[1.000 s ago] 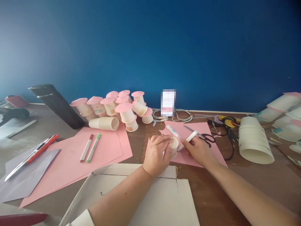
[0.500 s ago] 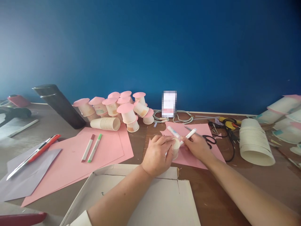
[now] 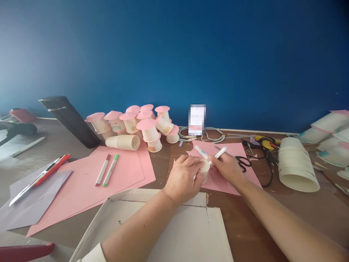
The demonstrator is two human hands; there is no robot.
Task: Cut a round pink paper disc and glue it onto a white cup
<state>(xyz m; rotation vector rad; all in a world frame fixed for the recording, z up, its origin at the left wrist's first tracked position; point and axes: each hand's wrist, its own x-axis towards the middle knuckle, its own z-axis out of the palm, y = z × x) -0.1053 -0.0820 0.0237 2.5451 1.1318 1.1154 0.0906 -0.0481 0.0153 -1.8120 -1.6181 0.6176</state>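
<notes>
Pen [image 3: 220, 153] now closer to cup [image 3: 205, 171] vs earlier. My L hand [image 3: 184, 177] grips cup, R hand [image 3: 228, 169] pinches pen. Cup prob. light, crushable; best held nr rim.

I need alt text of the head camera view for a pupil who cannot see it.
The left hand holds a small paper cup over pink paper; the right hand holds a white pen close to it. Behind them, leftward, pink-topped cups cluster before a blue wall.

A black bottle [image 3: 72, 122] and coiled grey cable [image 3: 223, 137] sit near a blue wall [image 3: 174, 54].
</notes>
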